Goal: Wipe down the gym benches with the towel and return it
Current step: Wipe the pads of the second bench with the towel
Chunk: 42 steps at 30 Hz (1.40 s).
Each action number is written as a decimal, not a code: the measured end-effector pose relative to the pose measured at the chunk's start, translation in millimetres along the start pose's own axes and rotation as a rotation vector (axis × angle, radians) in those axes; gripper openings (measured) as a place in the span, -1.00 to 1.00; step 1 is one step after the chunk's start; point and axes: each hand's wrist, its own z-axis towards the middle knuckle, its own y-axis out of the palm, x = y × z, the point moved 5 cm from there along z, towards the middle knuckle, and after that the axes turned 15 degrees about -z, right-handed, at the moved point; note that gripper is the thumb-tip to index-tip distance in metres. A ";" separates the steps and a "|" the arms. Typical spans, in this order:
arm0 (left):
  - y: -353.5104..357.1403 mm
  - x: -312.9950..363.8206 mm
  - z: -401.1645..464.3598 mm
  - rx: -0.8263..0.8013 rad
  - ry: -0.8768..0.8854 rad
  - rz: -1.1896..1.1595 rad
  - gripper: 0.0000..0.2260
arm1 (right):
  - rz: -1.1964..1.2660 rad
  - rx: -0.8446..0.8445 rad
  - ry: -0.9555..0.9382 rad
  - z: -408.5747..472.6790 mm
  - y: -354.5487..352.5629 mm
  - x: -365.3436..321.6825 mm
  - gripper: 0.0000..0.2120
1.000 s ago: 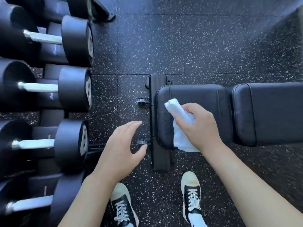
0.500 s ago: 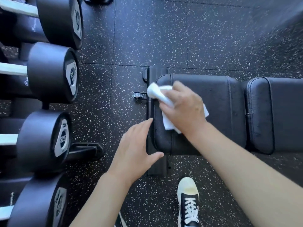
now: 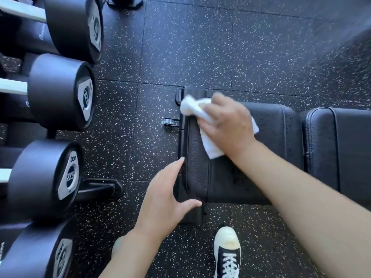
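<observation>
A black padded gym bench (image 3: 279, 153) runs from the middle of the view off to the right, split into a seat pad and a longer back pad. My right hand (image 3: 226, 121) grips a white towel (image 3: 192, 106) and presses it on the far left end of the seat pad. Part of the towel sticks out past the fingers to the left, and another part shows below the palm. My left hand (image 3: 164, 193) rests against the near left corner of the bench, fingers straight and thumb spread.
A rack of black dumbbells (image 3: 60, 91) with metal handles fills the left side, close to the bench end. The rack's foot (image 3: 98, 188) juts toward the bench. My shoe (image 3: 227, 251) stands on the speckled black rubber floor (image 3: 220, 47) below the bench.
My right hand has carried the towel from the near edge of the seat pad to its far left end. My left hand has moved in and now touches the bench corner.
</observation>
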 end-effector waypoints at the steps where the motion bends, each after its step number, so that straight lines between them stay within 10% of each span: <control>1: 0.5 -0.8 -0.5 0.000 0.001 -0.001 0.03 | -0.002 -0.010 0.063 14.9 2.6 3.7 -0.83; 12: 3.4 -3.6 -5.5 0.010 -0.017 -0.086 -0.11 | 0.119 -0.147 -0.194 -160.9 -23.4 -35.4 -0.75; 16: 2.8 -4.8 -3.4 -0.007 -0.034 -0.053 -0.02 | 0.031 -0.070 -0.333 -116.5 -16.0 -20.1 -0.83; 24: 4.8 -5.3 -9.1 0.024 -0.038 -0.003 -0.01 | 0.043 0.037 0.081 -32.8 -1.2 -7.2 -0.84; 32: 1.7 -2.7 -11.4 0.021 -0.066 -0.039 -0.19 | 0.137 -0.147 -0.197 -170.7 -22.1 -32.5 -0.79; 42: 6.8 -10.0 -16.5 0.040 -0.087 0.011 -0.13 | 0.045 -0.014 -0.110 -33.9 5.3 -40.8 -0.87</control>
